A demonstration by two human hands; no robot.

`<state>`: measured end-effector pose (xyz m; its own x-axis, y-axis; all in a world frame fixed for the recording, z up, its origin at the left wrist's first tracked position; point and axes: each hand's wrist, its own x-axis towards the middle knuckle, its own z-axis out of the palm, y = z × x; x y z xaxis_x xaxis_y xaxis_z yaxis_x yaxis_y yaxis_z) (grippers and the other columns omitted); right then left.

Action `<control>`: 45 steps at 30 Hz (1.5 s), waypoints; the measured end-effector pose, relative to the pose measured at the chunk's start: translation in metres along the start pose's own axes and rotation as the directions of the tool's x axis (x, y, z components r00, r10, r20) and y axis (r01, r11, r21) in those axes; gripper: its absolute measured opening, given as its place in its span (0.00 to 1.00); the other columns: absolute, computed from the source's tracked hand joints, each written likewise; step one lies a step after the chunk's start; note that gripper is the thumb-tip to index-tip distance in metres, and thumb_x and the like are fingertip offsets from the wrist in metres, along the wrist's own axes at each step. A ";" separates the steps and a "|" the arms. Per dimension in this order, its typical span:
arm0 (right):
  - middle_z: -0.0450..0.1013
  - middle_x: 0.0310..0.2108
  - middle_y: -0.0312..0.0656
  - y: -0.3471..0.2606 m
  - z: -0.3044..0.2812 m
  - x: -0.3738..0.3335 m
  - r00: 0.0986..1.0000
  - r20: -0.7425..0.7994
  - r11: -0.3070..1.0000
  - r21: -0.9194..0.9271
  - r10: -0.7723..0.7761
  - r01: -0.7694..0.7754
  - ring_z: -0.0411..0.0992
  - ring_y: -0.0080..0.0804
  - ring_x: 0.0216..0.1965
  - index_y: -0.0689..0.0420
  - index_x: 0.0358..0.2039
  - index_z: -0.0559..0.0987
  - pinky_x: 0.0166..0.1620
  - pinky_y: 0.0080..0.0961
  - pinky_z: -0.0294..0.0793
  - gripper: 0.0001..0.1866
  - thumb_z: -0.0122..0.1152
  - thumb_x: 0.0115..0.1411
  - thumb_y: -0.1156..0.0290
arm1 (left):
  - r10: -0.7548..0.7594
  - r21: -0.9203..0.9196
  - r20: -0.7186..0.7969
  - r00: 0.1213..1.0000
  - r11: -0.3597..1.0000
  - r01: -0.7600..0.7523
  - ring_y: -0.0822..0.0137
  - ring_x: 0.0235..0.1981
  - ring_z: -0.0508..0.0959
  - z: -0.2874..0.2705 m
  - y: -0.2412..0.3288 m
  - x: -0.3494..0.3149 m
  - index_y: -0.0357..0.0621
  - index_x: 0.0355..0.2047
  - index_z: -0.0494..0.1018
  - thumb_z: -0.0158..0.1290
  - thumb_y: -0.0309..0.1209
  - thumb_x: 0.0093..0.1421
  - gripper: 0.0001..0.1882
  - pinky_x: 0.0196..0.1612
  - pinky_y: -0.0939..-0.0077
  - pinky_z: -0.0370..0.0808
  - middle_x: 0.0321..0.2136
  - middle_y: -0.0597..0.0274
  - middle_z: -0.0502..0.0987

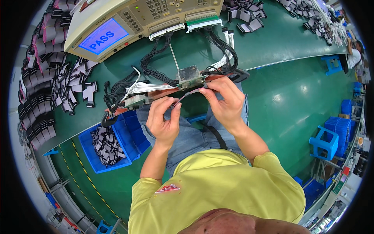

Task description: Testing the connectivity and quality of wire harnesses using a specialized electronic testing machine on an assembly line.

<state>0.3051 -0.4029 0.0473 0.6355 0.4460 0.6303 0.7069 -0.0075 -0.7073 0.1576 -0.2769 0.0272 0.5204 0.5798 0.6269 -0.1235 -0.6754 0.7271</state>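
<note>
Between my two hands, a short grey ribbon cable (189, 93) arches just in front of the table edge. My left hand (165, 119) pinches its left end between thumb and fingers. At the other end, my right hand (226, 102) is closed on the cable, right up against a test fixture (189, 77) with a clear block on top. My fingers hide most of the cable's ends, so I cannot tell whether the right one sits in the fixture. Bundles of black wires (154, 62) and white wires (150, 88) run to the fixture.
A beige tester (136, 23) with a lit blue screen stands at the back of the green table (269, 46). Ribbon cables lie in piles (70, 84) at left and far right. Below the table edge, a blue bin (107, 168) holds more. Blue stools (324, 142) stand at right.
</note>
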 end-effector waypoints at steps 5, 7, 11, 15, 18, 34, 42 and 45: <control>0.79 0.31 0.46 0.000 0.000 -0.001 1.000 0.008 1.000 -0.002 0.007 -0.007 0.79 0.41 0.30 0.64 0.34 0.82 0.30 0.32 0.78 0.12 0.79 0.51 0.81 | -0.003 -0.002 -0.001 1.000 1.000 0.003 0.62 0.34 0.84 0.000 -0.001 0.001 0.36 0.46 0.79 0.68 0.16 0.57 0.17 0.36 0.74 0.82 0.37 0.51 0.83; 0.80 0.32 0.47 0.000 0.000 -0.002 0.999 0.023 1.000 -0.012 0.028 -0.028 0.79 0.40 0.32 0.65 0.35 0.82 0.34 0.29 0.78 0.12 0.79 0.52 0.81 | -0.005 -0.003 -0.001 1.000 1.000 0.005 0.62 0.34 0.84 0.000 -0.002 0.001 0.36 0.46 0.79 0.68 0.16 0.57 0.17 0.36 0.74 0.82 0.37 0.51 0.83; 0.80 0.32 0.47 0.001 0.000 -0.002 1.000 0.024 1.000 -0.012 0.008 -0.008 0.80 0.40 0.33 0.64 0.35 0.82 0.35 0.29 0.78 0.13 0.79 0.51 0.81 | -0.010 -0.020 -0.005 1.000 1.000 0.009 0.62 0.34 0.84 0.001 -0.002 0.001 0.36 0.46 0.79 0.68 0.16 0.57 0.16 0.36 0.74 0.82 0.37 0.50 0.83; 0.80 0.32 0.47 0.002 0.001 -0.002 1.000 0.023 1.000 -0.006 0.017 -0.017 0.80 0.40 0.33 0.64 0.35 0.82 0.35 0.29 0.78 0.13 0.79 0.51 0.81 | -0.002 -0.047 0.006 1.000 0.999 0.002 0.68 0.36 0.80 0.001 -0.003 -0.001 0.35 0.47 0.79 0.66 0.15 0.59 0.16 0.34 0.80 0.71 0.40 0.55 0.82; 0.80 0.32 0.46 0.001 0.001 -0.002 1.000 0.019 1.000 -0.007 0.015 -0.015 0.80 0.40 0.33 0.64 0.35 0.82 0.35 0.30 0.78 0.13 0.78 0.51 0.82 | -0.006 -0.057 0.006 1.000 0.998 0.006 0.68 0.36 0.80 0.000 -0.002 -0.001 0.35 0.47 0.79 0.66 0.15 0.59 0.16 0.34 0.80 0.71 0.39 0.55 0.82; 0.78 0.30 0.45 -0.003 0.009 0.000 0.995 -0.059 0.997 -0.007 0.081 -0.082 0.78 0.37 0.28 0.64 0.33 0.80 0.28 0.30 0.76 0.12 0.77 0.52 0.83 | -0.015 -0.018 -0.007 1.000 1.000 0.015 0.61 0.34 0.84 0.000 -0.002 0.001 0.37 0.45 0.79 0.68 0.15 0.56 0.17 0.35 0.74 0.81 0.37 0.50 0.83; 0.76 0.28 0.45 0.008 0.015 -0.003 0.996 -0.081 0.998 -0.038 0.036 -0.039 0.77 0.40 0.27 0.63 0.31 0.78 0.29 0.31 0.77 0.13 0.78 0.51 0.81 | -0.066 -0.035 -0.017 0.998 0.997 0.065 0.62 0.36 0.84 0.002 0.000 -0.001 0.35 0.45 0.79 0.68 0.16 0.57 0.16 0.37 0.74 0.82 0.38 0.51 0.83; 0.75 0.27 0.43 0.004 0.005 0.007 0.999 -0.022 1.000 -0.008 0.027 -0.027 0.76 0.40 0.26 0.61 0.30 0.77 0.29 0.32 0.76 0.14 0.79 0.50 0.77 | -0.179 -0.176 0.005 0.984 0.968 0.177 0.62 0.37 0.84 0.002 0.000 -0.007 0.35 0.46 0.79 0.67 0.16 0.58 0.16 0.39 0.74 0.83 0.40 0.50 0.82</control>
<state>0.3103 -0.3952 0.0474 0.6608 0.4261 0.6179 0.6918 -0.0267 -0.7216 0.1553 -0.2817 0.0221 0.5387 0.6887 0.4853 -0.1765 -0.4709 0.8643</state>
